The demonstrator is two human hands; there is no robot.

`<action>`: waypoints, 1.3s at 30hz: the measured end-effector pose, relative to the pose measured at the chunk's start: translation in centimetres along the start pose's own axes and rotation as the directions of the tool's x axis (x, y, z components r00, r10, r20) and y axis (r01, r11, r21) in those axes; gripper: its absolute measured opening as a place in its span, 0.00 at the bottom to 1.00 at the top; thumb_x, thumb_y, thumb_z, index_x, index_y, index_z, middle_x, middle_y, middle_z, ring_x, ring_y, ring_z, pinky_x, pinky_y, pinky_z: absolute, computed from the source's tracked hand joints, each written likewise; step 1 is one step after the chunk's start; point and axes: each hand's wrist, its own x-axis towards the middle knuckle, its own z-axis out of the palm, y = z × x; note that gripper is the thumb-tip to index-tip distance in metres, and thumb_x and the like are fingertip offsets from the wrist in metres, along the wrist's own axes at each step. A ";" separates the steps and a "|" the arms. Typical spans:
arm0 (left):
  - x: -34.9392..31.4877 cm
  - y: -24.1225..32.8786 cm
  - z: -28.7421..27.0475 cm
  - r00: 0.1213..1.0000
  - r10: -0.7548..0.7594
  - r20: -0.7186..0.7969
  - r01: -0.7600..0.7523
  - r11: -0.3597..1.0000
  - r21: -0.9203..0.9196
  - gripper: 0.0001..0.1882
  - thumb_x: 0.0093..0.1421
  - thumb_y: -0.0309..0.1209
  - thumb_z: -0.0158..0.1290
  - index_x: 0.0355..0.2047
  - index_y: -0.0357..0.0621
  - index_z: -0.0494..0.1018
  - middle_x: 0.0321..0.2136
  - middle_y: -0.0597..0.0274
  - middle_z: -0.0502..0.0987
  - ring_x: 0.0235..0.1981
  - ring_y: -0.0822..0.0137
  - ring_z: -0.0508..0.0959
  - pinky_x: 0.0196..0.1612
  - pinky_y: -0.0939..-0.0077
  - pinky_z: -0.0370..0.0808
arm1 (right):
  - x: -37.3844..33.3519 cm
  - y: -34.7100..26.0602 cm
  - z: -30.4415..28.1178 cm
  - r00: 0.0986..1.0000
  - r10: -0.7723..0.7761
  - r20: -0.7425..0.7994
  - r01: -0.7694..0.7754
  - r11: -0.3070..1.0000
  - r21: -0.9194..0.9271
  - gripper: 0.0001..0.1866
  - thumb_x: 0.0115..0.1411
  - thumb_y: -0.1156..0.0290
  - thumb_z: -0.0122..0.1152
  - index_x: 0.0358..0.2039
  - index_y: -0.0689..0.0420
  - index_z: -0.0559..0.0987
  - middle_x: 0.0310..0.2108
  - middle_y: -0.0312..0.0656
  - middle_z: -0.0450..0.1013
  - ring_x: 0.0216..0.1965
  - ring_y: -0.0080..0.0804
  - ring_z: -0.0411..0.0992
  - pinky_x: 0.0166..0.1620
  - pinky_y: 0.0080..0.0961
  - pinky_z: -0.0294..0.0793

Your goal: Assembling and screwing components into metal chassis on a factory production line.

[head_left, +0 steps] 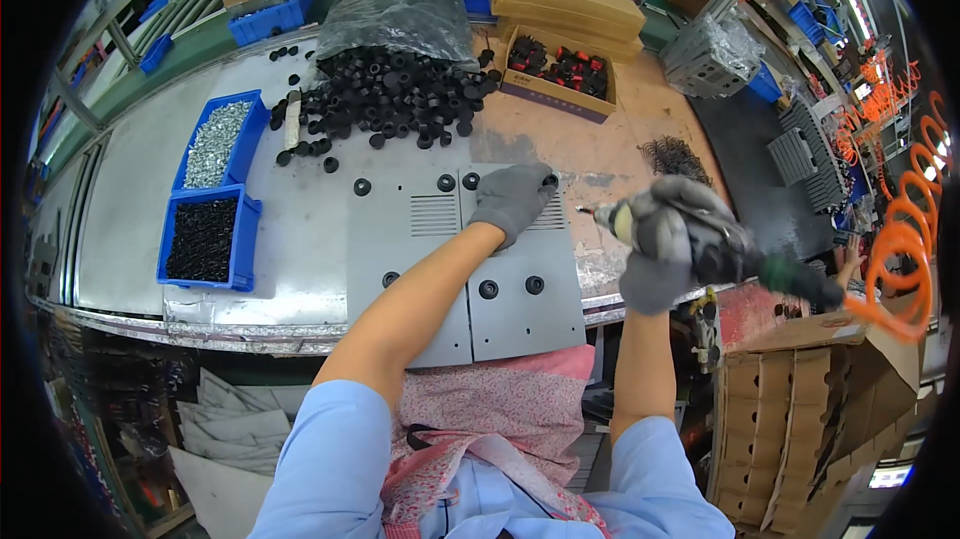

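Two grey metal panels [420, 264] lie side by side at the table's front edge, with vent slots and several round black rubber feet [488, 289] on them. My gloved left hand [510, 201] reaches over the right panel. Its fingertips are closed on a rubber foot [550, 182] at that panel's far right corner. In my gloved right hand [660, 249] is an air screwdriver [715, 249], held right of the panels and slightly blurred. Its bit points left toward that corner, apart from the foot. An orange coiled hose [900, 239] lies at the screwdriver's rear end.
A heap of black rubber feet [390, 94] spills from a clear plastic bag [400, 14]. Blue bins of silver screws [217, 144] and black screws [202, 239] stand left. A cardboard box [556, 94] holds black-and-red parts. Dark springs or wires [675, 156] lie at right.
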 end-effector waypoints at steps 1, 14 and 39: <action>-0.1 -0.3 0.1 1.000 0.021 -0.004 -0.021 0.999 -0.025 0.15 0.58 0.42 0.50 0.40 0.49 0.75 0.36 0.55 0.78 0.39 0.53 0.78 0.40 0.62 0.73 | 0.6 1.0 0.5 0.999 0.042 0.030 -0.042 0.999 -0.003 0.13 0.51 0.81 0.54 0.38 0.68 0.69 0.27 0.47 0.73 0.26 0.28 0.73 0.30 0.22 0.76; 0.8 0.2 0.1 0.999 0.003 0.046 -0.004 1.000 0.018 0.11 0.59 0.40 0.47 0.35 0.51 0.75 0.30 0.59 0.79 0.34 0.57 0.79 0.35 0.61 0.73 | 3.4 11.2 2.7 0.951 0.262 0.167 -0.272 0.961 0.041 0.12 0.50 0.89 0.52 0.35 0.61 0.72 0.25 0.42 0.72 0.21 0.22 0.70 0.20 0.16 0.68; -6.0 -1.1 -3.0 0.925 0.011 0.380 0.337 -0.485 -0.807 0.24 0.66 0.41 0.42 0.49 0.29 0.61 0.43 0.41 0.70 0.43 0.50 0.76 0.43 0.65 0.79 | -6.5 -8.9 -4.1 0.955 -0.010 0.296 -0.052 0.978 0.202 0.22 0.52 0.67 0.56 0.48 0.57 0.68 0.35 0.47 0.70 0.28 0.32 0.69 0.32 0.30 0.70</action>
